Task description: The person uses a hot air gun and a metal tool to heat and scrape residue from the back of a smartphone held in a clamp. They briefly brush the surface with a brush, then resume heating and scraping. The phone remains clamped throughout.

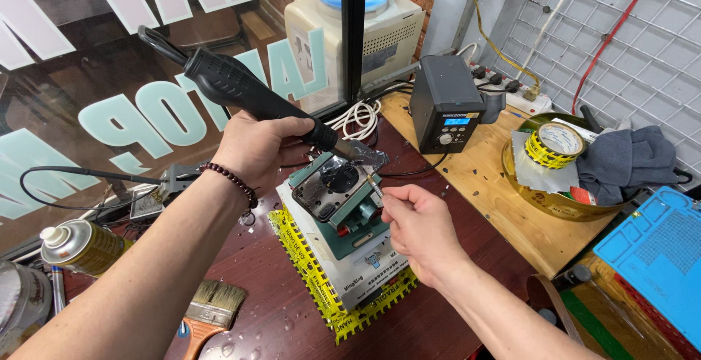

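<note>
The left hand (257, 146) is clenched around the black, ribbed plastic handle of a hot-air gun (252, 96), fingers wrapped fully about it, a dark beaded bracelet (232, 181) on the wrist. The gun slants down to the right, and its metal nozzle ends just above the far edge of a green metal clamp fixture (345, 203).

In that fixture lies a small, dark, opened phone body (330, 187), tilted, with a round black part in its middle. The fixture stands on a white cardboard box (358, 265) wrapped in yellow printed tape, which rests on the dark red table (263, 287).

The right hand (422, 230) is curled nearly shut at the right side of the fixture, thumb and forefinger pinching a thin silvery metal tool (374, 183) whose tip points toward the phone's upper right corner; whether the tip touches the phone cannot be told.

Behind the fixture stands a dark grey boxy station with a small blue display (447, 104). On the left of the table lie a wooden-handled paintbrush (212, 309) and a gold spray can with a white cap (80, 247).
</note>
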